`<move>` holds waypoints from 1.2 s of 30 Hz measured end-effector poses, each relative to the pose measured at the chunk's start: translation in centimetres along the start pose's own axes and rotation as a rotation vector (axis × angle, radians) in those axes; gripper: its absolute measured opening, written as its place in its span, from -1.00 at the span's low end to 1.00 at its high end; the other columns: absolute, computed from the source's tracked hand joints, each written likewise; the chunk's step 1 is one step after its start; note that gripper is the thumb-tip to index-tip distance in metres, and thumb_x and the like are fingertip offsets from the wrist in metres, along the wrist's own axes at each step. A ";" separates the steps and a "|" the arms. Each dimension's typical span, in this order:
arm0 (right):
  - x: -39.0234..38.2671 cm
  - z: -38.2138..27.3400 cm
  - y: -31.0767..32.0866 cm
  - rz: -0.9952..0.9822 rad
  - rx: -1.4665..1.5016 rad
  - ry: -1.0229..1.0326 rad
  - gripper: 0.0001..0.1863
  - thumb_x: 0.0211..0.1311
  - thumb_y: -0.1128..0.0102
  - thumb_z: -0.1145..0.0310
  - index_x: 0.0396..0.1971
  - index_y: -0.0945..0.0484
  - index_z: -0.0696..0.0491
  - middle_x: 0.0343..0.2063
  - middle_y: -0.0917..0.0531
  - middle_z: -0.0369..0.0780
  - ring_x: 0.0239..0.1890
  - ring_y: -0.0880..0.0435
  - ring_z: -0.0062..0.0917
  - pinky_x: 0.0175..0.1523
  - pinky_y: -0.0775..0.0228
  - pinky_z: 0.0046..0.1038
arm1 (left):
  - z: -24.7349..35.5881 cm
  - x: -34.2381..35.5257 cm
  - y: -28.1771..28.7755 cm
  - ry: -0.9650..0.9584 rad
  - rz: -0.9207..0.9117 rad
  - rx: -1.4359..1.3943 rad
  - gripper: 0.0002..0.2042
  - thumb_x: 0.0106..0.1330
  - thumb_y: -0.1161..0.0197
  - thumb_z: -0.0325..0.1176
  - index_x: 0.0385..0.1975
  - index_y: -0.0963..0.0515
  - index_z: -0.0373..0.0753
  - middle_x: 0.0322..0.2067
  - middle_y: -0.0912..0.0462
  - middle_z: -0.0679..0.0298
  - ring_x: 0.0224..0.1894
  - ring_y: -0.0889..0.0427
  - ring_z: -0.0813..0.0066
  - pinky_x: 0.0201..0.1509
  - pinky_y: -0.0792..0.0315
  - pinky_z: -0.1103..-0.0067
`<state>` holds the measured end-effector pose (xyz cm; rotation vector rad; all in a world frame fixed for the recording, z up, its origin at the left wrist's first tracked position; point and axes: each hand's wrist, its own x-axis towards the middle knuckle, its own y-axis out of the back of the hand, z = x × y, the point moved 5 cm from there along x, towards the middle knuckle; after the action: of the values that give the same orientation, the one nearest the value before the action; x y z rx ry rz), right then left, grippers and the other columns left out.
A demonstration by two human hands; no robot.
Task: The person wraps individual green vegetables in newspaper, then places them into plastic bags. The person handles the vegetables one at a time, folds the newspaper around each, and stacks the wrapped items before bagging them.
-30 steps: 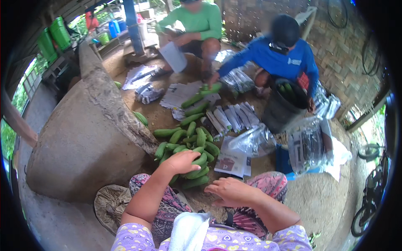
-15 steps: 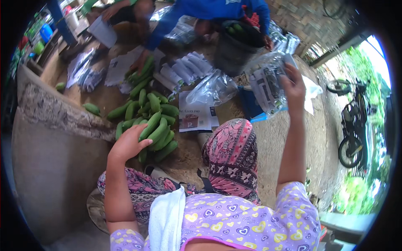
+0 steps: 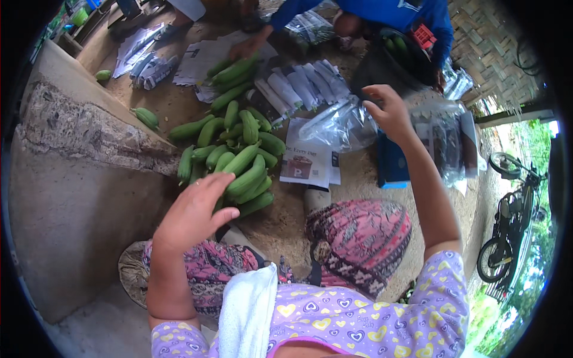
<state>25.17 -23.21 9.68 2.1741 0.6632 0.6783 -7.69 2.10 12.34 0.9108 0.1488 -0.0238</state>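
Observation:
My left hand is at the near left side of a heap of long green cucumbers. Its fingers are stretched out at the nearest ones, gripping none; whether they touch is hard to tell. My right hand is raised with thumb and fingers apart, holding nothing, by the edge of a crumpled clear plastic bag. Under that bag, printed paper sheets lie on the ground. Right of my right forearm stands a clear bag of paper-wrapped rolls. More paper-wrapped rolls lie in a row beyond the heap.
Across from me a person in a blue top reaches a hand toward the far cucumbers. Beside them is a dark bucket with cucumbers inside. A low concrete wall borders the left. A blue box and a motorcycle are at right.
My right hand has let go of the bag of wrapped rolls, which now stands at right, and has moved left toward the empty clear bag. My left hand stays by the cucumbers.

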 end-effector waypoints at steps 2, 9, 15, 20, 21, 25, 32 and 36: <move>4.4 3.8 -4.1 -0.125 -0.037 -0.063 -0.65 0.11 -0.31 0.31 -0.09 -0.62 0.09 -0.18 -0.66 -0.12 -0.13 -0.66 -0.28 0.04 -0.46 -0.33 | 0.2 0.1 0.1 -0.023 0.005 0.003 -0.41 0.14 -0.39 -0.28 0.18 -0.39 -0.31 0.14 -0.47 -0.05 0.18 -0.44 -0.02 0.28 -0.32 0.30; 14.8 15.6 -16.4 -0.444 -0.473 -0.186 -0.58 0.07 -0.34 0.22 -0.04 -0.62 0.03 -0.14 -0.68 -0.06 0.02 -0.62 -0.19 0.13 -0.43 -0.26 | -1.4 0.6 0.5 0.078 -0.090 -0.058 -0.35 0.09 -0.41 -0.24 0.20 -0.38 -0.33 0.16 -0.44 -0.05 0.19 -0.42 -0.02 0.29 -0.29 0.25; 13.7 20.8 -27.5 -0.492 -0.542 -0.229 -0.33 -0.03 -0.43 0.22 0.13 -0.41 0.08 0.09 -0.52 0.01 0.16 -0.50 -0.11 0.23 -0.40 -0.21 | -2.6 1.8 0.4 0.152 -0.160 -0.078 -0.29 0.03 -0.44 -0.18 0.19 -0.38 -0.37 0.19 -0.43 -0.08 0.19 -0.44 -0.06 0.28 -0.31 0.25; 10.8 23.2 -31.5 -0.212 -0.453 -0.470 -0.40 0.01 -0.39 0.31 0.07 -0.38 0.11 0.02 -0.49 0.00 0.11 -0.52 -0.08 0.15 -0.44 -0.12 | -3.7 2.7 -0.4 0.204 -0.191 -0.116 -0.32 0.05 -0.42 -0.17 0.18 -0.40 -0.35 0.16 -0.45 -0.06 0.18 -0.44 -0.04 0.30 -0.29 0.23; 10.7 23.0 -32.3 -0.193 -0.422 -0.480 -0.42 0.01 -0.39 0.28 0.04 -0.40 0.12 0.00 -0.49 0.03 0.09 -0.53 -0.06 0.13 -0.43 -0.10 | -3.7 2.7 -0.4 0.213 -0.189 -0.110 -0.32 0.05 -0.43 -0.17 0.18 -0.40 -0.35 0.16 -0.45 -0.06 0.18 -0.44 -0.04 0.29 -0.30 0.23; 10.9 23.4 -32.4 -0.195 -0.265 -0.458 -0.40 0.01 -0.36 0.19 0.01 -0.45 0.23 -0.04 -0.54 0.14 0.06 -0.54 0.02 0.12 -0.43 -0.13 | -3.4 2.5 -0.1 0.224 -0.185 -0.089 -0.32 0.03 -0.43 -0.19 0.17 -0.40 -0.35 0.16 -0.45 -0.06 0.17 -0.44 -0.06 0.28 -0.30 0.23; 13.3 23.1 -25.0 -0.346 -0.218 -0.327 -0.55 -0.07 -0.33 0.15 -0.32 -0.65 0.27 -0.22 -0.67 0.12 -0.11 -0.66 -0.04 0.01 -0.52 -0.18 | -0.4 3.5 -0.3 0.108 -0.158 -0.033 -0.34 0.01 -0.45 -0.28 0.17 -0.41 -0.35 0.16 -0.45 -0.05 0.16 -0.44 -0.05 0.27 -0.31 0.27; 15.0 14.8 -17.6 -0.449 -0.305 -0.128 -0.60 -0.01 -0.33 0.19 -0.27 -0.65 0.21 -0.22 -0.67 0.09 -0.13 -0.67 -0.06 -0.04 -0.52 -0.20 | 1.1 2.6 0.2 0.089 -0.101 -0.017 -0.33 -0.02 -0.42 -0.40 0.18 -0.39 -0.36 0.19 -0.44 -0.06 0.21 -0.44 -0.04 0.28 -0.32 0.30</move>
<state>41.34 -10.79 -8.70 1.6932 0.8801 0.3697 -4.93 1.53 12.81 0.8871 0.2776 -0.0755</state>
